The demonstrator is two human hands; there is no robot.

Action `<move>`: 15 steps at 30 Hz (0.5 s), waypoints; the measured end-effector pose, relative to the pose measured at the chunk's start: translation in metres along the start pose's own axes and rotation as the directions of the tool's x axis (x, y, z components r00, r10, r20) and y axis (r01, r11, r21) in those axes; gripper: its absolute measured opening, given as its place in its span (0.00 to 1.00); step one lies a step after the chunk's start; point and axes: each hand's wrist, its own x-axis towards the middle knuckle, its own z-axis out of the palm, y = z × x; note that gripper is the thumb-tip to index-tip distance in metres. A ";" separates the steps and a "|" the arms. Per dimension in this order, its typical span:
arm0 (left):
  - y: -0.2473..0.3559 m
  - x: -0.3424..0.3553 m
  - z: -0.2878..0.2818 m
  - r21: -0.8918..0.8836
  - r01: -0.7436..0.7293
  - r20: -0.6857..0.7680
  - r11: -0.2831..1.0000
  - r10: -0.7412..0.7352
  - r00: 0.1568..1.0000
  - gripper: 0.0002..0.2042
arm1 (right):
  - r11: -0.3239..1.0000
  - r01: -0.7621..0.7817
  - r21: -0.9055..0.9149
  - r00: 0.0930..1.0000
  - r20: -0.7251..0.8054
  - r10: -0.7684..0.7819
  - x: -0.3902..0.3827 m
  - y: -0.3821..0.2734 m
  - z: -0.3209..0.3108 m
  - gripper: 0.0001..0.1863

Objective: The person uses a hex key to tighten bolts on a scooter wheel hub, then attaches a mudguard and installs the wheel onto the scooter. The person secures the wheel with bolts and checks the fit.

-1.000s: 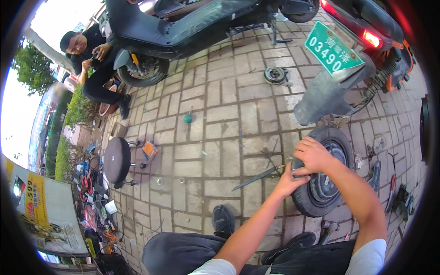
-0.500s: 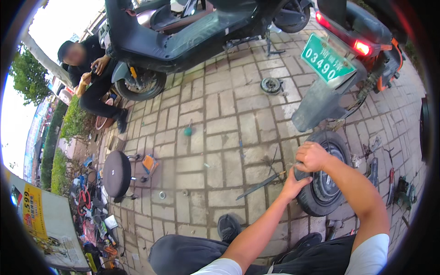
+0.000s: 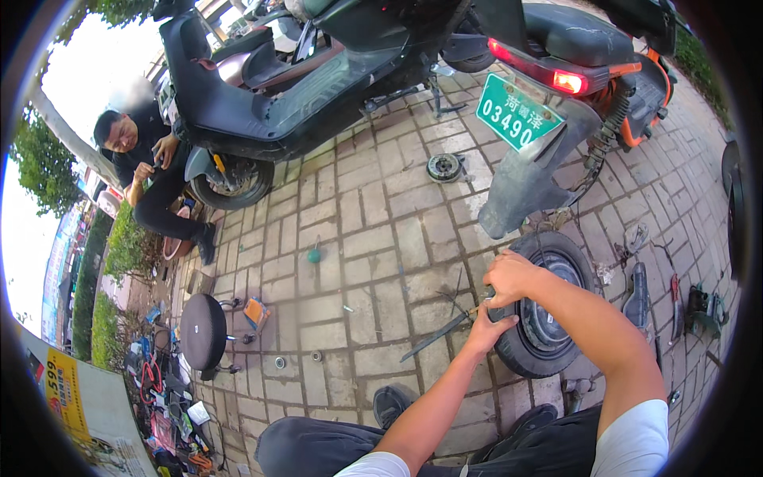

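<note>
A wheel with a black tyre and a dark grey hub lies on the paving in front of me, to the right. My right hand is closed on the left edge of the tyre, its fingers curled over the rubber. Just nearer to me, my left hand grips the same edge, with its thumb stretched over the sidewall. The two hands are close together, and what lies under the fingers is hidden. Beside the left hand a long dark flat tool rests on the ground.
Beyond the wheel stands an orange and black scooter; a dark scooter is farther left. A person sits by its front wheel. A round stool stands left, near scattered parts. More tools lie right of the wheel.
The whole view has shifted, with the scooters now farther left. My right hand has slid a little toward the tyre's left edge. Both hands stay at the tyre.
</note>
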 end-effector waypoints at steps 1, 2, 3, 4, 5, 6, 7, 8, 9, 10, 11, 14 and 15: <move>-0.013 0.009 -0.004 0.015 0.007 -0.010 1.000 -0.007 1.000 0.36 | 1.000 0.014 -0.019 1.000 -0.027 -0.014 0.001 0.003 0.001 0.27; -0.014 0.008 -0.002 -0.044 -0.017 -0.001 0.999 0.017 1.000 0.37 | 1.000 0.009 -0.024 1.000 -0.025 -0.009 0.002 0.002 0.000 0.26; -0.016 0.007 -0.002 -0.104 -0.041 0.007 0.994 0.042 0.999 0.37 | 1.000 0.004 -0.029 1.000 -0.022 -0.004 0.004 0.001 -0.001 0.25; -0.017 0.006 -0.002 -0.165 -0.065 0.012 0.984 0.068 0.998 0.37 | 0.999 -0.001 -0.035 1.000 -0.020 0.000 0.005 0.001 -0.002 0.24; -0.014 0.004 0.001 -0.195 -0.062 0.015 0.979 0.066 0.998 0.36 | 1.000 0.000 -0.026 0.998 -0.057 -0.001 0.004 0.003 0.002 0.23; -0.012 0.002 0.005 -0.226 -0.059 0.018 0.972 0.065 0.998 0.36 | 1.000 0.001 -0.017 0.996 -0.094 -0.002 0.002 0.006 0.005 0.21; -0.009 0.000 0.008 -0.256 -0.057 0.020 0.965 0.064 0.998 0.36 | 1.000 0.002 -0.009 0.991 -0.131 -0.003 0.000 0.008 0.008 0.20; -0.008 0.000 0.008 -0.246 -0.060 0.014 0.967 0.065 0.998 0.35 | 1.000 -0.010 0.013 0.992 -0.125 0.011 0.001 0.007 0.007 0.20; -0.008 -0.001 0.008 -0.237 -0.063 0.009 0.970 0.067 0.998 0.35 | 0.999 -0.022 0.034 0.993 -0.117 0.026 0.001 0.007 0.005 0.20; -0.007 -0.001 0.008 -0.227 -0.066 0.003 0.972 0.068 0.998 0.35 | 0.998 -0.035 0.055 0.993 -0.110 0.040 0.001 0.007 0.003 0.19; -0.007 -0.002 0.008 -0.237 -0.062 0.001 0.969 0.064 0.998 0.35 | 0.996 -0.066 0.062 0.995 -0.072 0.071 0.001 0.006 -0.001 0.19; -0.005 -0.004 0.008 -0.257 -0.045 -0.001 0.965 0.046 0.999 0.34 | 0.988 -0.132 0.080 0.991 0.009 0.132 0.004 0.002 -0.012 0.19; -0.004 -0.004 0.009 -0.255 -0.037 0.002 0.966 0.039 0.999 0.34 | 0.987 -0.135 0.087 0.991 0.013 0.134 0.004 0.004 -0.012 0.19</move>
